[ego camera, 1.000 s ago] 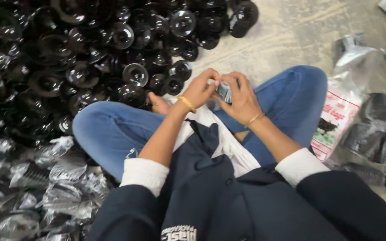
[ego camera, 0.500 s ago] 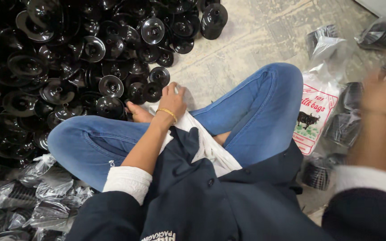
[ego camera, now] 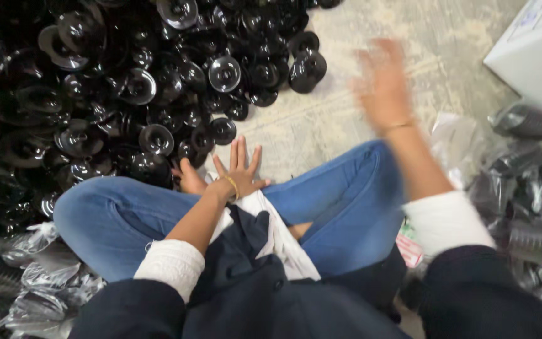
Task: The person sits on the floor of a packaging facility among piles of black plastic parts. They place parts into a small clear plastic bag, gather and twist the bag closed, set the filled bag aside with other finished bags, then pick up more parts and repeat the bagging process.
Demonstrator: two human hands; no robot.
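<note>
Beside the crossed legs, black glossy discs [ego camera: 224, 73] are heaped on the floor [ego camera: 346, 119]; judged light, stiff, slippery, best gripped by the rim. Left hand [ego camera: 241, 171] is spread empty nearby; right hand [ego camera: 384, 81] is blurred, seemingly open.

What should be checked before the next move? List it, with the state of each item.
1. Left hand free: ok, fingers spread flat near the ankle, holding nothing.
2. Right hand free: cannot tell, it is raised over the floor and blurred.
3. Loose black parts within reach: ok, the pile lies just ahead of the left hand.
4. Bagged parts on the right visible: ok, clear bags lie beside the right knee.
5. Bagged parts on the left apart from the loose pile: ok, they sit nearer, by the left knee.
6. Cardboard box contents: cannot tell, only a corner shows.
</note>
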